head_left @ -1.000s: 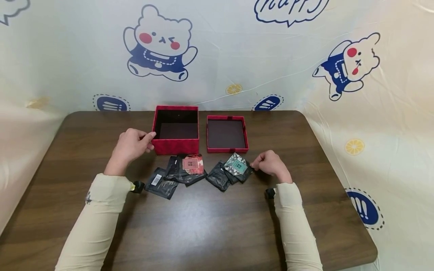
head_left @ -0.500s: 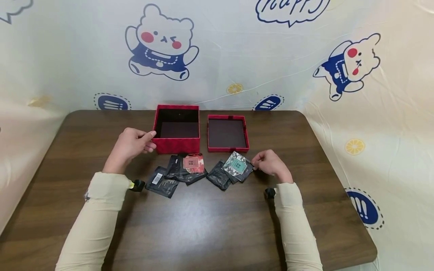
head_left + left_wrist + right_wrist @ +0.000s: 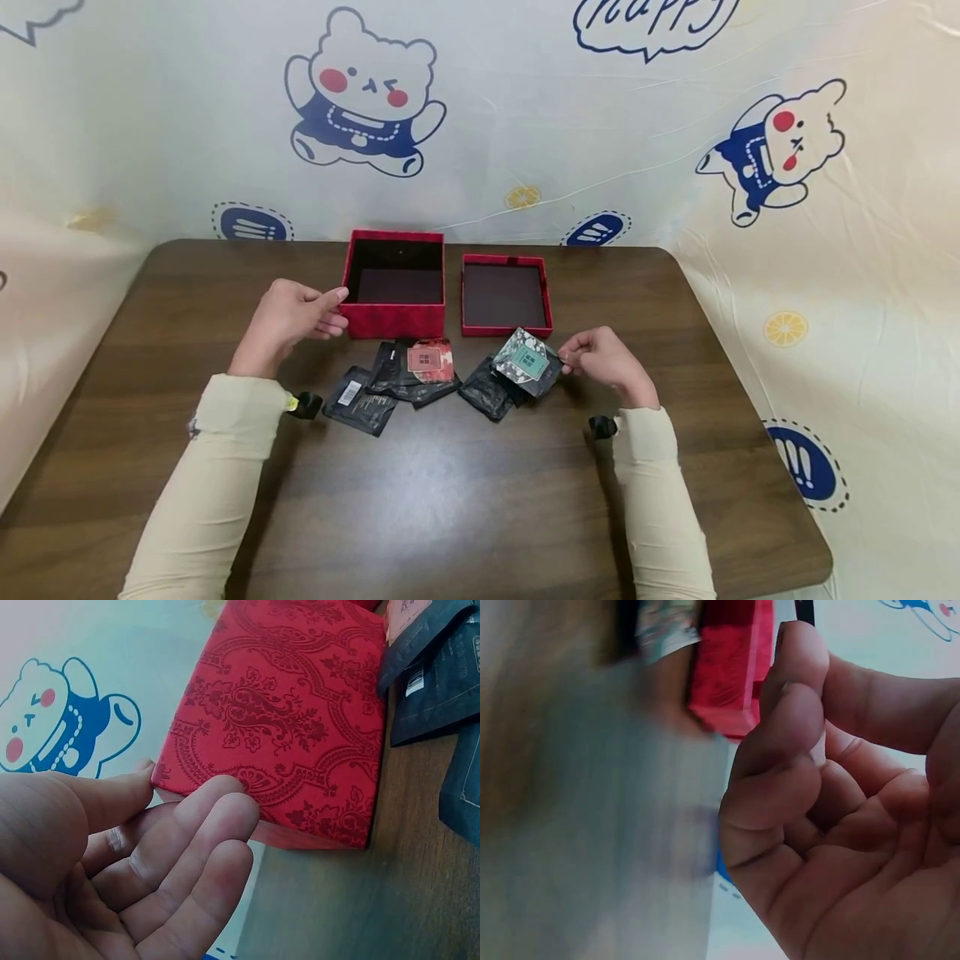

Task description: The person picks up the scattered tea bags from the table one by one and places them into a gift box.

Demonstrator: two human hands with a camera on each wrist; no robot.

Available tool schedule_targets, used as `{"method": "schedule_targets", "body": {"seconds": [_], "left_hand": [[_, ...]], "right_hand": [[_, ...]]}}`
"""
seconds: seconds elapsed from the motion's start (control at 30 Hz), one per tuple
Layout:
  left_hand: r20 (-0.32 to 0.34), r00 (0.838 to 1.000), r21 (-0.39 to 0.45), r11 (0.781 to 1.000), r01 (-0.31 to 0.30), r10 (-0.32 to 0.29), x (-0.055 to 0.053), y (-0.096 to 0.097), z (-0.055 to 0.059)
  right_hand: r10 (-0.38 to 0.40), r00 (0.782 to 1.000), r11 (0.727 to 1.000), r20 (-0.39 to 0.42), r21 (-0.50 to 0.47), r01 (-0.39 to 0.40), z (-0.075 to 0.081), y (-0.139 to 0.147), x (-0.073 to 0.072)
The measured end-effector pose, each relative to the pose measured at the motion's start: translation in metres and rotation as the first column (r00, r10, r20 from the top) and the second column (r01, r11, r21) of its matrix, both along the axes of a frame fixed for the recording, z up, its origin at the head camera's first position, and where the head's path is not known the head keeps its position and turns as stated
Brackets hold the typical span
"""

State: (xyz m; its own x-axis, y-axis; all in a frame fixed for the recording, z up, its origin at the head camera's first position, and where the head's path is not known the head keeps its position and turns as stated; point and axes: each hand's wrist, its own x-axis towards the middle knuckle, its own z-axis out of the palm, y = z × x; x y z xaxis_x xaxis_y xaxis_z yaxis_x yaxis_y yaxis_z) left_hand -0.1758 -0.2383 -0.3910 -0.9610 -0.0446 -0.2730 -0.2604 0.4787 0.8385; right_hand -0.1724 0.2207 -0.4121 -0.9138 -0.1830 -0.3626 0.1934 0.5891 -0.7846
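My left hand pinches the near left corner of an open red box, thumb at its rim. In the left wrist view, the box's patterned wall fills the upper middle. With thumb and forefinger, my right hand pinches the right edge of a black sachet with a teal label. That sachet is tilted, partly covering other dark sachets. The right wrist view is blurred at left and shows curled fingers with thumb and forefinger together.
A shallow red lid lies inside up, right of the box. In front of the box are several black sachets, one with a red label and one showing a barcode. A printed cloth hangs behind the wooden table.
The teal-labelled sachet has risen and tilted slightly in my right hand. My left hand stays at the box corner. The head view has shifted a little.
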Motion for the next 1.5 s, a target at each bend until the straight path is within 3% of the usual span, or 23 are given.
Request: {"method": "schedule_targets", "body": {"seconds": [0.17,0.37,0.5,0.97,1.23,1.5], "left_hand": [[-0.006,1.0,0.027,1.0,0.007,-0.007,0.0,-0.001,0.001],[-0.008,1.0,0.062,0.998,0.008,-0.008,0.0,-0.005,0.0],[-0.011,1.0,0.083,0.996,0.024,-0.023,0.0,-0.005,0.0],[0.005,1.0,0.082,0.997,0.011,-0.012,-0.001,-0.004,-0.001],[0.024,1.0,0.088,0.996,0.011,-0.013,-0.001,-0.003,-0.001],[0.015,1.0,0.104,0.995,0.001,-0.003,-0.001,-0.003,-0.001]], "right_hand": [[-0.034,0.999,0.995,-0.001,-0.093,0.034,0.01,-0.009,-0.004],[-0.047,0.998,0.967,0.037,-0.247,0.054,0.011,-0.023,-0.016],[-0.038,0.998,0.954,0.057,-0.296,0.053,0.01,-0.03,-0.021],[-0.046,0.994,0.922,0.103,-0.379,0.082,0.016,-0.062,-0.04],[-0.061,0.99,0.921,0.128,-0.376,0.105,0.027,-0.088,-0.055],[-0.032,0.992,0.927,0.123,-0.368,0.075,0.042,-0.121,-0.075]]}}
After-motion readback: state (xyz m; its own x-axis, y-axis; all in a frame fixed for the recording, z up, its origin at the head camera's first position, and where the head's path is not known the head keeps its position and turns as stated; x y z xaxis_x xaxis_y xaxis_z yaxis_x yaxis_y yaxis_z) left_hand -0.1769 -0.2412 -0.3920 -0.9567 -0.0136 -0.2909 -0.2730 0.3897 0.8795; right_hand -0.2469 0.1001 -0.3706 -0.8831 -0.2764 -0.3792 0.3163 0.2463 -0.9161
